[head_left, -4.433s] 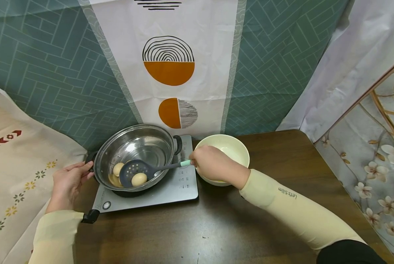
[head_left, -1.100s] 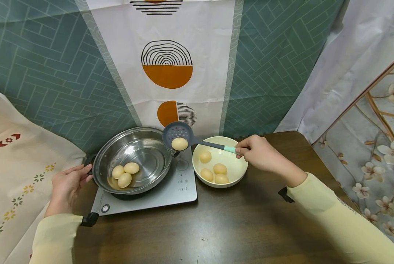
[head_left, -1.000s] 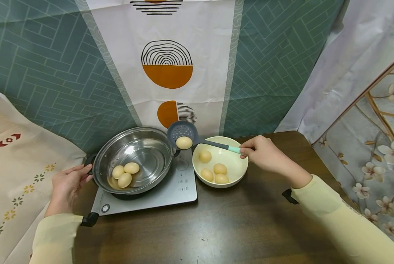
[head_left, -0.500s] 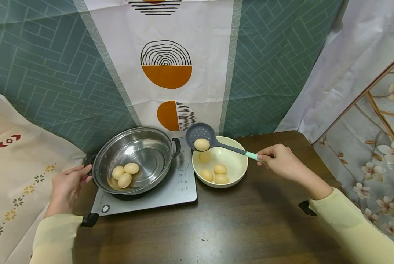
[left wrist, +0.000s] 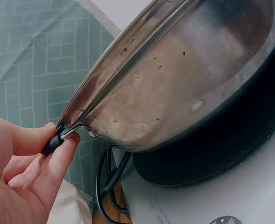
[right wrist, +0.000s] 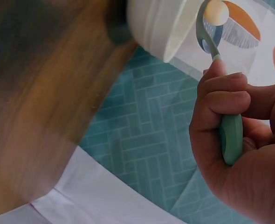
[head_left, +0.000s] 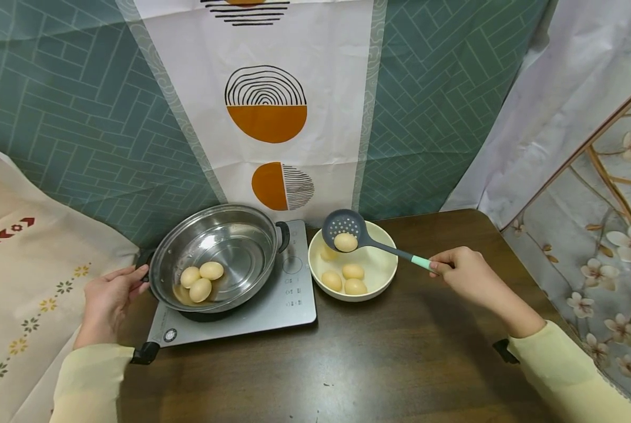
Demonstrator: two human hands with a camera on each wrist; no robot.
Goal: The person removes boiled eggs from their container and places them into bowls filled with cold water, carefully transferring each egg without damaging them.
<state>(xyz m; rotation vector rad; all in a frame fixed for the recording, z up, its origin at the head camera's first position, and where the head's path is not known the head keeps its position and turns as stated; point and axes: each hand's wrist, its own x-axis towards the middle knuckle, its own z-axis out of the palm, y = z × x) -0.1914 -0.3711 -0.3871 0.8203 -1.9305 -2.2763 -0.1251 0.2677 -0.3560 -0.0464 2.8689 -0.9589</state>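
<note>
- The left hand [head_left: 109,299] is pinching the pan handle [left wrist: 52,144].
- The right hand [head_left: 466,275] is gripping a holey spoon [head_left: 385,247].
- One egg [head_left: 345,242] is sitting in it, above the bowl [head_left: 379,273].

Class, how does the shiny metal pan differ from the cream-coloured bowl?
The shiny round metal pan looks wider than the cream-coloured round bowl. The pan has black handles; the bowl shows none. The pan is above the flat silver cooker; the bowl stands on the brown wooden table. Both are round, open-topped and hold pale eggs.
</note>
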